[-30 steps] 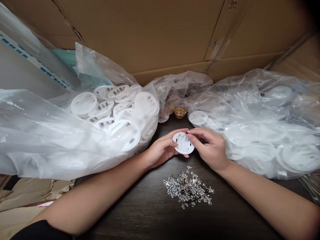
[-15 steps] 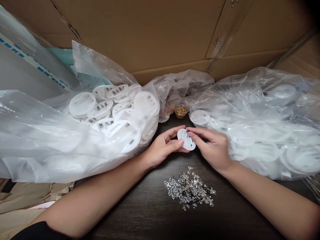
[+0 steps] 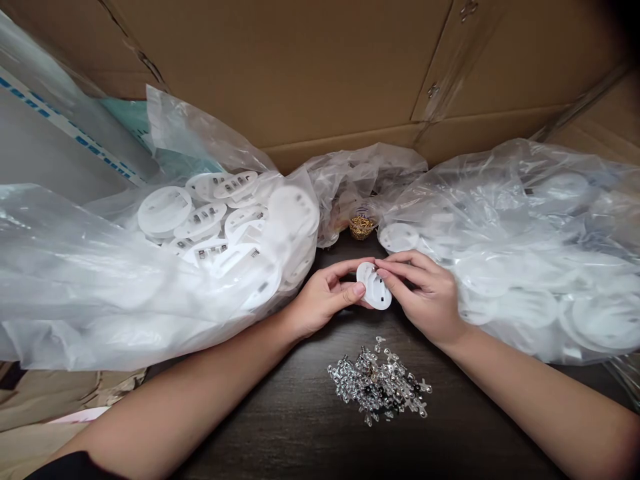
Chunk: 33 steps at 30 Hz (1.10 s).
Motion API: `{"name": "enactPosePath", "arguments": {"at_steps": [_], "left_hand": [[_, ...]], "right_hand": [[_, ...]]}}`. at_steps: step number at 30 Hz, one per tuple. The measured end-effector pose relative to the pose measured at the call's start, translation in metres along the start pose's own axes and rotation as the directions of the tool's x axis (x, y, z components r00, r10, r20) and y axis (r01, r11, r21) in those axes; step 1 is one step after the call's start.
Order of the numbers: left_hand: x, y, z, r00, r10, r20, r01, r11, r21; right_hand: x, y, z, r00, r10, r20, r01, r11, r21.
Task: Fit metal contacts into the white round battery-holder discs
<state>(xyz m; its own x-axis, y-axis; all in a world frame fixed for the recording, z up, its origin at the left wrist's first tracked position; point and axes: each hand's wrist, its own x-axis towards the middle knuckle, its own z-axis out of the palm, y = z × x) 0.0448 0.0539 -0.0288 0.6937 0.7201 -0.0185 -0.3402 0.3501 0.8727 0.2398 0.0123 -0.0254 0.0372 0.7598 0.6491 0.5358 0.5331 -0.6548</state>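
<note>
A round white plastic disc (image 3: 374, 293) with moulded slots is tilted up above the dark table (image 3: 280, 407). My left hand (image 3: 327, 297) grips its left edge, thumb on the face and fingers behind. At the disc's upper right, my right hand (image 3: 423, 287) pinches with thumb and forefinger; a tiny dark metal piece seems to show at the fingertips, too small to make out. Below both hands lies a pile of small silvery metal contact pieces and springs (image 3: 375, 383).
To the left, an open clear plastic bag (image 3: 125, 300) holds several white discs (image 3: 165, 210). Another clear bag (image 3: 525, 267) of discs fills the right side. Behind my hands sits a small heap of gold-coloured metal pieces (image 3: 361, 227). A cardboard wall (image 3: 300, 73) rises at the back.
The disc has moved slightly down and tilted so that its slotted face shows more. Both hands keep their hold, with my right fingertips still at its upper edge.
</note>
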Motion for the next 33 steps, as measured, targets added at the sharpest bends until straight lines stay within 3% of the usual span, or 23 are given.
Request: {"name": "enactPosePath", "arguments": {"at_steps": [18, 24, 33], "left_hand": [[-0.0003, 0.0072, 0.0054, 0.998, 0.005, -0.055, -0.007, 0.999, -0.051], [-0.0014, 0.0052, 0.004, 0.999, 0.001, -0.044, -0.002, 1.0, -0.027], [-0.0028, 0.0074, 0.005, 0.997, -0.017, -0.074, 0.013, 0.999, -0.049]], "right_hand": [[-0.0056, 0.004, 0.0009, 0.991, 0.117, -0.062, -0.118, 0.993, -0.016], [-0.0025, 0.0024, -0.0017, 0.998, -0.049, -0.047, 0.05, 0.999, 0.013], [-0.0026, 0.0005, -0.0052, 0.994, -0.104, 0.041, 0.104, 0.995, 0.005]]}}
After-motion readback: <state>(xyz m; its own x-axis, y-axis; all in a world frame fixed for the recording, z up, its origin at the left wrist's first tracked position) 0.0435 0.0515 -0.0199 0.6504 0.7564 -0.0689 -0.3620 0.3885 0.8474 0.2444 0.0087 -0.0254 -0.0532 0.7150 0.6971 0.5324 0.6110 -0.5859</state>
